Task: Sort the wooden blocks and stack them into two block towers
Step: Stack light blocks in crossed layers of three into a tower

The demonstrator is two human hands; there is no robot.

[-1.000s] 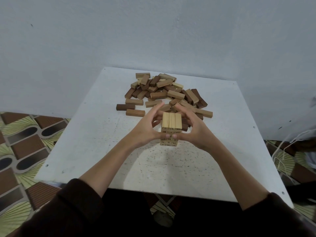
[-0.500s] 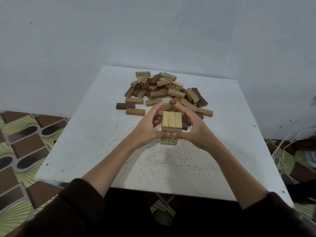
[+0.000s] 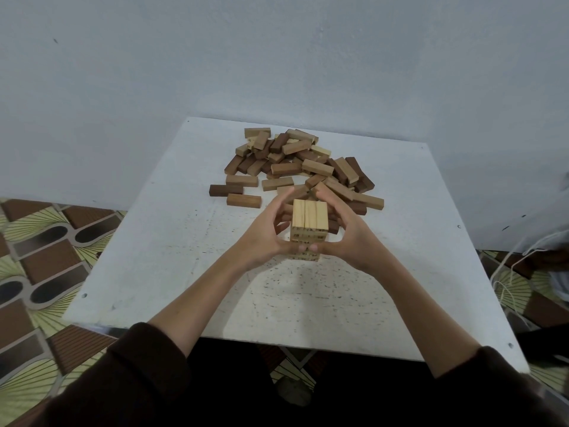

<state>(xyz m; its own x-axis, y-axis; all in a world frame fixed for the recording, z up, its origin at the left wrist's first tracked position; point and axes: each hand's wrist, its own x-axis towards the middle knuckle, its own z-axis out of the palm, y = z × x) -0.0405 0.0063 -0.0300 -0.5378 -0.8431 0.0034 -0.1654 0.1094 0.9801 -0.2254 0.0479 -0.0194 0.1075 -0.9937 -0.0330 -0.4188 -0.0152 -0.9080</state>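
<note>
A tower of pale wooden blocks [image 3: 309, 218] stands in the middle of the white table [image 3: 160, 257], three blocks across on top, several layers high. My left hand [image 3: 264, 232] holds its left side and my right hand [image 3: 349, 235] holds its right side. Both thumbs press the near face low down, and the fingers curl round the back. Behind the tower lies a loose pile of light and dark brown blocks [image 3: 295, 163]. The tower's lower layers are partly hidden by my thumbs.
Three single blocks [image 3: 244, 200] lie apart at the pile's left edge. A grey wall rises right behind the table. Patterned floor tiles [image 3: 40, 241] show on the left, and white cords [image 3: 511, 266] hang off the right side.
Both hands stay cupped round the tower; the fingers have shifted only slightly against its sides. The pile has not moved.
</note>
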